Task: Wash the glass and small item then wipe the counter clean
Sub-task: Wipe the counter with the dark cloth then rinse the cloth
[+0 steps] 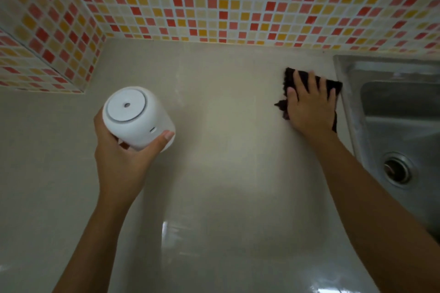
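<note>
My left hand (121, 150) grips a white round device (135, 116) with a small hole in its top, lifted above the left part of the beige counter (214, 150). My right hand (309, 102) lies flat, fingers spread, pressing a dark cloth (289, 78) onto the counter just left of the sink rim. The cloth is mostly covered by the hand. No glass shows in this view.
A steel sink (392, 126) with a round drain (397, 170) sits at the right edge. A mosaic tiled wall (214, 0) in red, orange and cream runs along the back, with a tiled ledge (40, 66) jutting out at the left.
</note>
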`<action>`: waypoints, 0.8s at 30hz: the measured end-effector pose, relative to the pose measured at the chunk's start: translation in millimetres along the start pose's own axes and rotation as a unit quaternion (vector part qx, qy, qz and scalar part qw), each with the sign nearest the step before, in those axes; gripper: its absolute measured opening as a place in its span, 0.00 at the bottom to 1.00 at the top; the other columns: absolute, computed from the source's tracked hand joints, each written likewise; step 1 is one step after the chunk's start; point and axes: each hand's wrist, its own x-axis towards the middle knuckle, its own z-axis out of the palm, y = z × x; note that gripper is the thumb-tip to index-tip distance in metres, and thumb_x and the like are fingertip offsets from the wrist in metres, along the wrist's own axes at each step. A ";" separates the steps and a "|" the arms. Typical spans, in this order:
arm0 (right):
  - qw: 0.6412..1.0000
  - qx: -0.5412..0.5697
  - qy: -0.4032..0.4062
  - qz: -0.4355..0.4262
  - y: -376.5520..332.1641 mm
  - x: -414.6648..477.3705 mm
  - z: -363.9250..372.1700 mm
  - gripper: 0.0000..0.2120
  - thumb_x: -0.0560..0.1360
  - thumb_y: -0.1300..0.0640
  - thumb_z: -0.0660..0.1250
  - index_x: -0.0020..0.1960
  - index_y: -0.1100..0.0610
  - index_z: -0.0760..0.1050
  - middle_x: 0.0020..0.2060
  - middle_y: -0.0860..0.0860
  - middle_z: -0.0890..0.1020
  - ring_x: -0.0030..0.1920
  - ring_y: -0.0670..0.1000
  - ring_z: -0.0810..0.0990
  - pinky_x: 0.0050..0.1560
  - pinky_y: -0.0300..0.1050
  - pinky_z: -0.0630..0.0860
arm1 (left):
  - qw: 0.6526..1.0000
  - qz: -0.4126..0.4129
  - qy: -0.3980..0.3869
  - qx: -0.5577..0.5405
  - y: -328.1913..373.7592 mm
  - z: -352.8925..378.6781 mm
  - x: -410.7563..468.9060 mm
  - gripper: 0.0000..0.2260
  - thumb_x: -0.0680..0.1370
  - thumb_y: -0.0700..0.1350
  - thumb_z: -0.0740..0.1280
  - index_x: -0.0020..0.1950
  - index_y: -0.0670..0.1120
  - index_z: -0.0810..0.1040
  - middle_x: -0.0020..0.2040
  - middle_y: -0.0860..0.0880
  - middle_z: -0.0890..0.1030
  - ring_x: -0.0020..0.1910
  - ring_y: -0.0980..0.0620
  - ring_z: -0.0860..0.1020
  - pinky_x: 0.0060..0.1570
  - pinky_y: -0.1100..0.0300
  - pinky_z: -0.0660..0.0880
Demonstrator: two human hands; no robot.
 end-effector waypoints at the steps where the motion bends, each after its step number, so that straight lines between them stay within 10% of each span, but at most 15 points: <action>1: 1.000 -0.001 -0.002 0.026 -9.7 0.2 1.4 0.26 0.81 0.42 0.43 0.78 0.45 0.48 0.78 0.52 0.49 0.77 0.57 0.46 0.75 0.59 0.41 | 1.000 -0.004 0.006 -0.008 0.5 -0.2 0.7 0.42 0.63 0.47 0.81 0.72 0.49 0.63 0.66 0.55 0.74 0.63 0.58 0.75 0.62 0.48 0.75; 11: 0.957 0.019 -0.039 -0.285 -150.9 -39.2 27.5 0.24 0.81 0.43 0.48 0.77 0.42 0.52 0.78 0.50 0.54 0.77 0.56 0.50 0.74 0.56 0.42 | 0.999 0.000 0.000 -0.032 5.5 44.6 6.9 0.40 0.66 0.47 0.78 0.73 0.49 0.63 0.67 0.54 0.73 0.63 0.60 0.74 0.59 0.63 0.76; 18: 0.998 0.009 -0.006 -0.067 0.8 60.6 -0.3 0.25 0.81 0.44 0.46 0.77 0.44 0.52 0.78 0.51 0.54 0.77 0.56 0.50 0.75 0.57 0.45 | 0.999 0.010 -0.017 -0.028 4.6 51.7 7.8 0.38 0.67 0.45 0.78 0.72 0.48 0.63 0.68 0.52 0.73 0.64 0.58 0.74 0.61 0.60 0.75; 24: 0.995 0.014 0.035 -0.091 9.3 -84.9 6.8 0.26 0.79 0.43 0.49 0.76 0.47 0.58 0.76 0.55 0.61 0.75 0.61 0.58 0.74 0.60 0.52 | 0.999 -0.014 -0.017 -0.042 7.7 56.4 -1.0 0.39 0.66 0.46 0.78 0.72 0.50 0.63 0.67 0.54 0.73 0.63 0.59 0.75 0.62 0.55 0.75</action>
